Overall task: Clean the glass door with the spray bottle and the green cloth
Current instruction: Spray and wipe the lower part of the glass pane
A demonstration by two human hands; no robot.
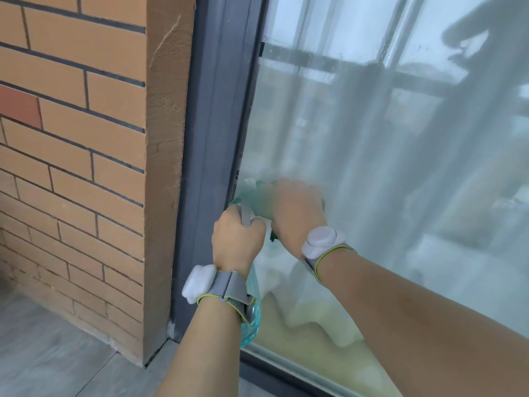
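Observation:
The glass door point(386, 156) fills the right half of the view, with a white curtain behind it. My left hand point(237, 239) grips the neck of the spray bottle point(252, 308), whose pale teal body hangs below my wrist; its grey trigger shows above my fingers. My right hand point(294, 210) presses the green cloth point(257, 196) flat against the lower left part of the glass, close to the frame. The cloth is blurred and mostly hidden under the hand. The two hands are almost touching.
A dark grey door frame point(211, 138) runs up the left side of the glass. An orange brick wall point(80, 156) stands further left. Grey floor tiles point(51, 356) lie below. The bottom frame rail point(286, 371) is under my arms.

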